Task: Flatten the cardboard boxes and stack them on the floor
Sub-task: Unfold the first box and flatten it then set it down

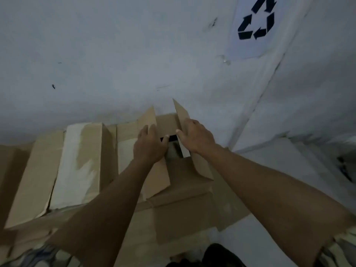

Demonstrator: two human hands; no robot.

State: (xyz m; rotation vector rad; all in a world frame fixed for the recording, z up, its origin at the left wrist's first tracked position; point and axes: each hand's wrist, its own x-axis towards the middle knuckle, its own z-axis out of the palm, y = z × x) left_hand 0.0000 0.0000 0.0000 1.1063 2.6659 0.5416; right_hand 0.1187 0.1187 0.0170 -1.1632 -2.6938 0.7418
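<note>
Flattened cardboard (81, 166) already lies along the wall. Your left hand (149, 145) and right hand (194, 136), set apart, press open the flaps of an unflattened box (183, 182); it remains.

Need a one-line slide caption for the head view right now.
Left hand and right hand spread the top flaps of a cardboard box beneath a recycling sign.

my forearms are bare to the elbows; my short light sleeve with a faint dark pattern (342, 245) shows at the lower right, another (38, 257) lower left.
</note>
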